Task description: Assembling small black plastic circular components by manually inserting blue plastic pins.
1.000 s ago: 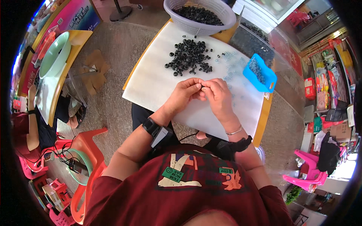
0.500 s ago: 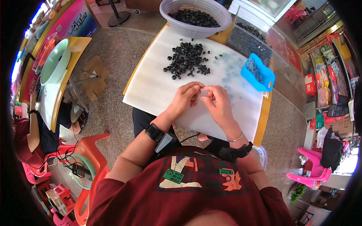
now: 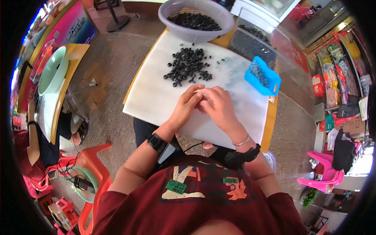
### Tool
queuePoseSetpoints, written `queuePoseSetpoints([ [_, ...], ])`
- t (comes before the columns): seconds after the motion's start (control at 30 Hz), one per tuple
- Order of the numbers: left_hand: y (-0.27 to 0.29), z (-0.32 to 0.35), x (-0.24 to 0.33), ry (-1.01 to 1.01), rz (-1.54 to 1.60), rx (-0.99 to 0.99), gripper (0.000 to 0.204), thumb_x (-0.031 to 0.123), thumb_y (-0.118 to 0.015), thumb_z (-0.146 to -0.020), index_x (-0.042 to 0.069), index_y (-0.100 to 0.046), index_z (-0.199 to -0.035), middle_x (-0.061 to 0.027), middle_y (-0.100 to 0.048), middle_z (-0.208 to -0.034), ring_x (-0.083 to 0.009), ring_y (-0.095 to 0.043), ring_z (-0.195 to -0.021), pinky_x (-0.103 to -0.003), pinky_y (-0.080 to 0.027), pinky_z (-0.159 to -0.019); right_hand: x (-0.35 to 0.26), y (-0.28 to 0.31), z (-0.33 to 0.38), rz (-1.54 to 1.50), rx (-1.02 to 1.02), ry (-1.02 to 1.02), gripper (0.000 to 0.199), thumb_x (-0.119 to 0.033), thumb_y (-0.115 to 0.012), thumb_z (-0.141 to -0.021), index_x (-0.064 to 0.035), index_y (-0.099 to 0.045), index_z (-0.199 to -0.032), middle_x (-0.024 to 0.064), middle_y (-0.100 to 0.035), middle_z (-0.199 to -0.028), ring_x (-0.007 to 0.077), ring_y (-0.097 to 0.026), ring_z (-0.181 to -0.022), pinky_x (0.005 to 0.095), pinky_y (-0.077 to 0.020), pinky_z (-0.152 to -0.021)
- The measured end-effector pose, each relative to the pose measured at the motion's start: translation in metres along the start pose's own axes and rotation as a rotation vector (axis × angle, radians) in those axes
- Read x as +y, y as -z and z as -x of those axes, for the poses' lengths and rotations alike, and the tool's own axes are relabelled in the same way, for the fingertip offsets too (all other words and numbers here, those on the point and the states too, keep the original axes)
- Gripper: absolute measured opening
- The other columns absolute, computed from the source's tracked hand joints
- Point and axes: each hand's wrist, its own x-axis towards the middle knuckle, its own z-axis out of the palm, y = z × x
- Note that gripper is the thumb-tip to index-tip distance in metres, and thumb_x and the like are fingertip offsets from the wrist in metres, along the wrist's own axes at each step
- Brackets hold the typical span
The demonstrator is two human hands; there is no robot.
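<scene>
Left hand (image 3: pixel 185 105): fingers curled narrow; can't tell what they hold, right hand's in the way. Black parts (image 3: pixel 187 64): piled just beyond on white mat (image 3: pixel 150 96). Right hand (image 3: pixel 220 107): fingertips against left's, contents hidden. Clear bits (image 3: pixel 230 69): too faint to separate. Blue tray (image 3: pixel 256 87): beside them.

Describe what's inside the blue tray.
The blue tray holds a heap of small, pale bluish pieces, too tiny to tell apart. The heap covers the bottom beneath it, so anything under there cannot be seen.
</scene>
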Motion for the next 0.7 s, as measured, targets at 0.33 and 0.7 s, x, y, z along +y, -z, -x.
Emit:
queuePoseSetpoints([
  [0.33, 0.009, 0.001, 0.002, 0.036, 0.166, -0.096, 0.041, 0.021, -0.049, -0.099, 0.002, -0.041, -0.134, -0.0112, -0.061, -0.1, -0.0172, -0.061, -0.084, -0.033, -0.052, -0.078, 0.024, 0.039, -0.042, -0.231, 0.024, -0.312, 0.018, -0.012, -0.062, -0.084, -0.0013, -0.063, -0.099, 0.0094, -0.065, -0.078, 0.0182, -0.061, -0.068, 0.0325, -0.0478, -0.062],
  [0.7, 0.011, 0.001, 0.0, 0.076, 0.13, -0.159, 0.022, 0.018, -0.052, -0.098, 0.002, -0.058, -0.112, -0.0049, -0.061, -0.09, -0.0107, -0.058, -0.077, -0.026, -0.05, -0.071, 0.116, 0.095, -0.149, -0.03, 0.389, -0.281, 0.038, -0.011, -0.066, -0.082, -0.0001, -0.057, -0.118, 0.0068, -0.067, -0.086, 0.0134, -0.06, -0.075, 0.0292, -0.0489, -0.073],
])
